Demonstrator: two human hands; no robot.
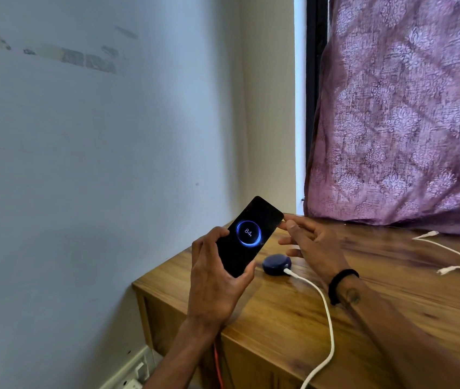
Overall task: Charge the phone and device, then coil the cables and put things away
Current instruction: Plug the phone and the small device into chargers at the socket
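Your left hand [214, 287] grips the phone [251, 237] above the surface [279, 318]; its screen reads 84. Your right hand [316, 245], fingers [290, 223] loosely extended, touches the phone's top edge. The device [275, 264] lies cabled.

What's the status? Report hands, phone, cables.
Left hand grips phone, screen shows 84. Right hand at phone's top edge, fingers loose. White cable plugged into blue device. Two loose cable ends on table.
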